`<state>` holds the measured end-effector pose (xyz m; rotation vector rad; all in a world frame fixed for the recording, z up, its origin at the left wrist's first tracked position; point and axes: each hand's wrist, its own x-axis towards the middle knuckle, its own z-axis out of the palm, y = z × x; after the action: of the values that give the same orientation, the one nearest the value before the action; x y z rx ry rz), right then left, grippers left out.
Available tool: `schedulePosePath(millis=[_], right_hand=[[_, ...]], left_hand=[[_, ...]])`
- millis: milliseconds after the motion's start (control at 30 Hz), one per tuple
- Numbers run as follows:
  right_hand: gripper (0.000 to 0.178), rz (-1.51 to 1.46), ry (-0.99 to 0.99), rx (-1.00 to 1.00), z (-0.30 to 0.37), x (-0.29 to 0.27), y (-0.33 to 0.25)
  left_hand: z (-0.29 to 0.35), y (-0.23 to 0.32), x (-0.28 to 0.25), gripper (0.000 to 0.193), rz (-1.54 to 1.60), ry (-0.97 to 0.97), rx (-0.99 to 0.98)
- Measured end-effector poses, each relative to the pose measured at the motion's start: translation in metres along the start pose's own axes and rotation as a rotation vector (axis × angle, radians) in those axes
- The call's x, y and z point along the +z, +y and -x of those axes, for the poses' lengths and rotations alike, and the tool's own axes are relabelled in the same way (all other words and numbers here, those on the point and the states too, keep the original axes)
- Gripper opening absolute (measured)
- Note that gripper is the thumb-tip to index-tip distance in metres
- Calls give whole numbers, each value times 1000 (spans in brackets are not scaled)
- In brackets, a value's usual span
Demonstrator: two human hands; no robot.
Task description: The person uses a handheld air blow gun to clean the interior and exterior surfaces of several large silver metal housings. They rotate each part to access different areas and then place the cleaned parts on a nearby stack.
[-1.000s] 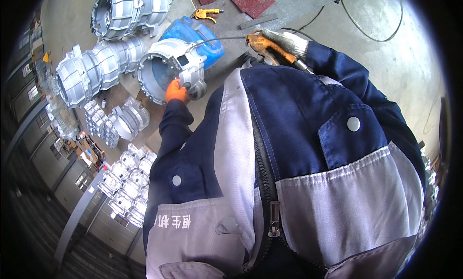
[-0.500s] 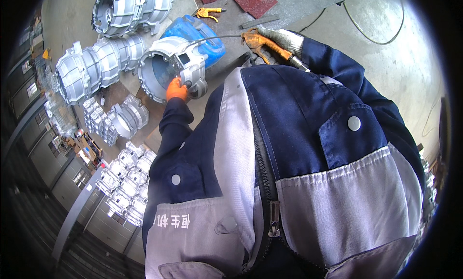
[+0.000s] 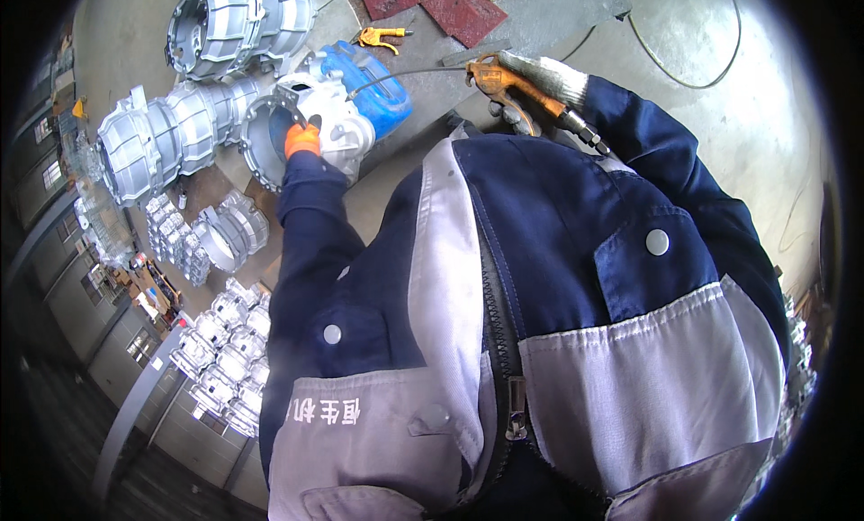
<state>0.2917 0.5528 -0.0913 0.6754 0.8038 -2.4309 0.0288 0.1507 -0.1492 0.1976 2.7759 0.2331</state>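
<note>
A silvery cast metal housing (image 3: 346, 130) with a wide round opening lies at the upper left against a blue plastic jerrycan (image 3: 373, 85). My left hand (image 3: 302, 141), in an orange glove with dark fingertips, is closed on the edge of this housing beside the opening. My right hand (image 3: 551, 80), in a whitish glove with grey fingertips, is wrapped round an orange air blow gun (image 3: 517, 87). From the gun a long thin nozzle tube (image 3: 409, 72) reaches left to the housing. Whether its tip touches the metal I cannot tell. A hose coupling (image 3: 583, 130) sits at the gun's rear.
Several more large housings (image 3: 171, 130) stand to the left, and stacked castings (image 3: 229, 341) farther down that side. A yellow blow gun (image 3: 382, 39) lies on the floor beyond the jerrycan, near dark red mats (image 3: 461, 15). A black hose (image 3: 691, 85) curves across the floor at upper right.
My left hand has moved up and left along the housing, from its lower edge to beside the opening. The housing has shifted slightly left. The blow gun stays in my right hand.
</note>
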Motion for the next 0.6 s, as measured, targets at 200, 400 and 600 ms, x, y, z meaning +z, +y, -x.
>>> schedulePosePath(millis=[200,400,600], right_hand=[[44,-39,-12,104,-9,11,8],[41,-12,-32,84,-17,20,9],[38,-13,-1,90,-21,30,5]], left_hand=[[-2,-24,2,40,621,-49,-297],[15,-58,-5,36,736,55,-28],[70,-46,-42,48,-63,-62,198]])
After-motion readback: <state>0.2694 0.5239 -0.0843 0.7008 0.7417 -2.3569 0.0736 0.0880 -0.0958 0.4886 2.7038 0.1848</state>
